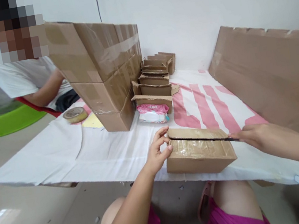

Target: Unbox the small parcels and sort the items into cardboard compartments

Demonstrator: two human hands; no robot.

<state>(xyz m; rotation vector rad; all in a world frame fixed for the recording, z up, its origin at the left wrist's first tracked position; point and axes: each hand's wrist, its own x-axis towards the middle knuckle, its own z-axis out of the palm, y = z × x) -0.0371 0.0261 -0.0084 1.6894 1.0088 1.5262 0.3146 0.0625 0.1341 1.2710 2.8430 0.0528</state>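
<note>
A small taped cardboard box (203, 152) lies at the table's near edge, with a dark gap running along its top between the flaps. My left hand (158, 151) grips its left end, thumb on the near side and fingers at the far corner. At the right end, my right hand (253, 136) is closed on a thin dark tool (233, 138) that lies in line with the gap. Most of this tool is hidden by the fingers, so its exact kind does not show. Just beyond the box sits a pink and white pack of wipes (153, 113).
Taped boxes (104, 69) stand stacked at the left, beside a row of open cartons (153, 88). A tape roll (75, 115) lies near the person (28, 79) across the table. One large cardboard sheet or box (276, 78) leans at the right. A cloth (58, 151) covers the table.
</note>
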